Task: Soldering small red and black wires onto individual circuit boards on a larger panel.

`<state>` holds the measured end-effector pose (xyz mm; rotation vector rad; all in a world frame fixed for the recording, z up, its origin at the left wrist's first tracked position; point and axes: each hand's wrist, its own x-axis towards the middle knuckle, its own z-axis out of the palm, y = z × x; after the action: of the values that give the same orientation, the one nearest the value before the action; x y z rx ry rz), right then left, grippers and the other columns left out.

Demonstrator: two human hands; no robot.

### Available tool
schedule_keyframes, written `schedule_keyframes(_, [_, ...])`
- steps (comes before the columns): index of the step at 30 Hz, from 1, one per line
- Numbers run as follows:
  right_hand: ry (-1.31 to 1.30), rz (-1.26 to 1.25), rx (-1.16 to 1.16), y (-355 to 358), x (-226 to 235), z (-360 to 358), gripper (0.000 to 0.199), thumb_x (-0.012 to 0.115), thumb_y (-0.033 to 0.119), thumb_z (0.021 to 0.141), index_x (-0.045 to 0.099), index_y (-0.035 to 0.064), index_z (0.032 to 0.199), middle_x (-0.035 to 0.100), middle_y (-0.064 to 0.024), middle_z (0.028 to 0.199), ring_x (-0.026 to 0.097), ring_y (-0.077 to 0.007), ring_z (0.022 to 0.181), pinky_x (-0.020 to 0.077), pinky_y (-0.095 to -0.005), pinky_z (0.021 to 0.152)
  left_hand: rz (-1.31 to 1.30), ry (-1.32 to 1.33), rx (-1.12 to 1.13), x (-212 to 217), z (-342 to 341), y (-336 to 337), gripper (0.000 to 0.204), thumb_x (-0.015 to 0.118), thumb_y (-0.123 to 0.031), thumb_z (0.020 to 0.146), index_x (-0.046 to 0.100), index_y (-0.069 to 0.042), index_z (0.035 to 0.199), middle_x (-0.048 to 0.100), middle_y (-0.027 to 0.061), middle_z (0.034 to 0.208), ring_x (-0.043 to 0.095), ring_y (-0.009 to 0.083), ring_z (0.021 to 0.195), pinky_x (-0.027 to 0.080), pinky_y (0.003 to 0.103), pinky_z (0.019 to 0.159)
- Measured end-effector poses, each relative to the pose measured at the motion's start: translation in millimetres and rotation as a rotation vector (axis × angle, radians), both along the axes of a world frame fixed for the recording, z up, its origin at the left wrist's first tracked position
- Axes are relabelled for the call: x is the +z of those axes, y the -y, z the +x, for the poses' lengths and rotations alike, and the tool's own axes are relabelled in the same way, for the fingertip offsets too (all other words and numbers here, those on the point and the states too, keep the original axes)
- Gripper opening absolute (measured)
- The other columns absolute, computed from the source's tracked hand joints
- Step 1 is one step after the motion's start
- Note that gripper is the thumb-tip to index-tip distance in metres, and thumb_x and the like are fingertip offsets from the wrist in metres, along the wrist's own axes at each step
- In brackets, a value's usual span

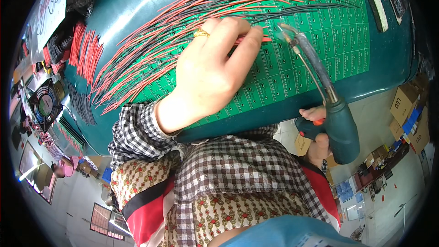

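Observation:
My left hand (pixel 210 71), with a gold ring, rests palm down over a large panel of green circuit boards (pixel 338 55). Its thumb and fingers close together at a red wire (pixel 264 40), whose end shows past the fingertips. Rows of red and black wires (pixel 151 41) lie across the boards to the left of and beyond this hand. My right hand (pixel 319 148) is wrapped round the grip of a dark green soldering gun (pixel 344 132). The gun's metal tip (pixel 284 29) points away from me, above the boards and just right of my left fingertips.
A dark green mat (pixel 128 0) covers the table, its near edge close to my body. Bundles of red wires (pixel 85 50) and black wires (pixel 81 103) lie at the left. A black fan (pixel 45 104) stands beyond them. Cardboard boxes (pixel 404 103) are stacked at the right.

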<state>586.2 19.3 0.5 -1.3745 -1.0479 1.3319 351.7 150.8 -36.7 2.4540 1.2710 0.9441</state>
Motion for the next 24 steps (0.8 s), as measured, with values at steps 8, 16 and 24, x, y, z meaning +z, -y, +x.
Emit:
schedule_keyframes(8, [0.022,0.009,0.064,3,-3,10,0.056,0.071,0.045,0.088,0.057,-0.0021,0.115,0.062,-0.0127,0.105,0.063,-0.0252,0.100,0.0515,-0.0426,0.091,-0.009,-0.005,-0.004,2,1,0,0.032,0.074,0.006,0.067,0.071,-0.001,0.098,0.063,0.0072,0.087,0.060,0.0212,0.072,0.050,0.031,0.060])
schedule_keyframes(16, [0.171,-0.009,-0.016,5,3,11,0.067,0.059,0.052,0.092,0.054,-0.0125,0.110,0.062,-0.0222,0.098,0.065,-0.0310,0.089,0.0570,-0.0433,0.080,0.069,-0.030,-0.003,-6,-2,-2,0.024,0.072,-0.006,0.073,0.068,-0.002,0.097,0.058,0.0048,0.088,0.056,0.0185,0.071,0.046,0.029,0.059])
schedule_keyframes(24, [0.238,0.021,-0.005,-5,4,16,0.075,0.054,0.053,0.094,0.046,-0.0155,0.125,0.061,-0.0241,0.108,0.067,-0.0340,0.094,0.0618,-0.0382,0.072,-0.004,0.099,-0.023,19,-5,-5,0.036,0.072,0.009,0.069,0.071,-0.003,0.102,0.063,0.0075,0.089,0.061,0.0210,0.077,0.048,0.030,0.064])
